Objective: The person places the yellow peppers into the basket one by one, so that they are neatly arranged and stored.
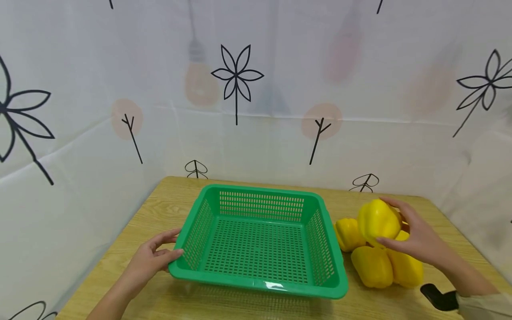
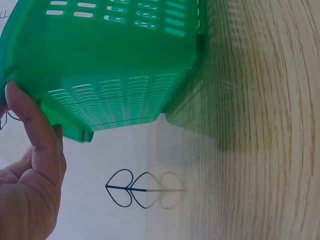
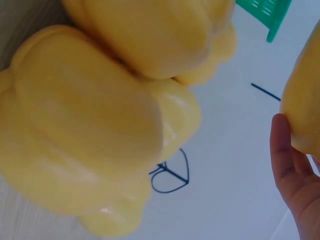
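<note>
green basket (image 1: 224,280) on table (image 1: 172,200), left hand (image 1: 150,255) gripping rim (image 1: 187,231). right hand (image 1: 420,238) holds yellow pepper (image 1: 378,222) above loose peppers (image 1: 372,266) crowding basket's right wall (image 1: 320,244). patterned sheet (image 1: 276,146) behind.

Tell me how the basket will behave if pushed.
The basket looks light for its size, its walls being slotted. It is probably fairly stiff: the rim looks unbent in the left hand. Its broad base should resist tipping.
</note>
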`<state>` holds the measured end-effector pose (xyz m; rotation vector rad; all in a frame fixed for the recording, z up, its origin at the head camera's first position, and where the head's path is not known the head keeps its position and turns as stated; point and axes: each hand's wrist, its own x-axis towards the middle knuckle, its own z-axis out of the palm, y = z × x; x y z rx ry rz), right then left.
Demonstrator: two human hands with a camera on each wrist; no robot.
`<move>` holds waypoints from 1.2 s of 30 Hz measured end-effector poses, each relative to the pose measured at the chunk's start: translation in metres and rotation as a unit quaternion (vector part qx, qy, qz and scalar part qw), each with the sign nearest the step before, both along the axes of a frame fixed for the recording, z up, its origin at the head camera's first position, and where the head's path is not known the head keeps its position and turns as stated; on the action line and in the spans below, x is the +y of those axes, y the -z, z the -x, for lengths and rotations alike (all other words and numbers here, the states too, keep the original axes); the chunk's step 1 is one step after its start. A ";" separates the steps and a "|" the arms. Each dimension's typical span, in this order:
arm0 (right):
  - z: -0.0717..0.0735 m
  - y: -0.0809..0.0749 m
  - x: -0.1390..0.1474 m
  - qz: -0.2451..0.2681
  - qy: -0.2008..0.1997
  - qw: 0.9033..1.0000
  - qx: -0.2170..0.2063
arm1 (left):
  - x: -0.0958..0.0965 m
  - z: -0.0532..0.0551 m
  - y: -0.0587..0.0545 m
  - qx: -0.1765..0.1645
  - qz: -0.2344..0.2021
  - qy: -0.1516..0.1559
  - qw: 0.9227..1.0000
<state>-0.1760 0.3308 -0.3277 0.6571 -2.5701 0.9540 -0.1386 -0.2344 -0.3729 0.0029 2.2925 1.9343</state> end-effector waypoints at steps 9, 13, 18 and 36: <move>0.009 -0.005 -0.015 0.002 -0.019 1.000 0.000 | 0.000 0.000 0.001 0.003 0.000 0.003 1.000; 0.014 -0.009 -0.021 0.009 -0.029 1.000 -0.005 | 0.000 0.000 0.001 0.002 0.000 0.002 1.000; 0.018 -0.011 -0.028 0.019 -0.041 0.999 -0.004 | 0.000 0.000 0.000 0.002 -0.001 0.001 1.000; 0.031 -0.017 -0.047 0.025 -0.064 0.998 0.003 | 0.001 0.000 -0.001 0.005 -0.001 0.003 1.000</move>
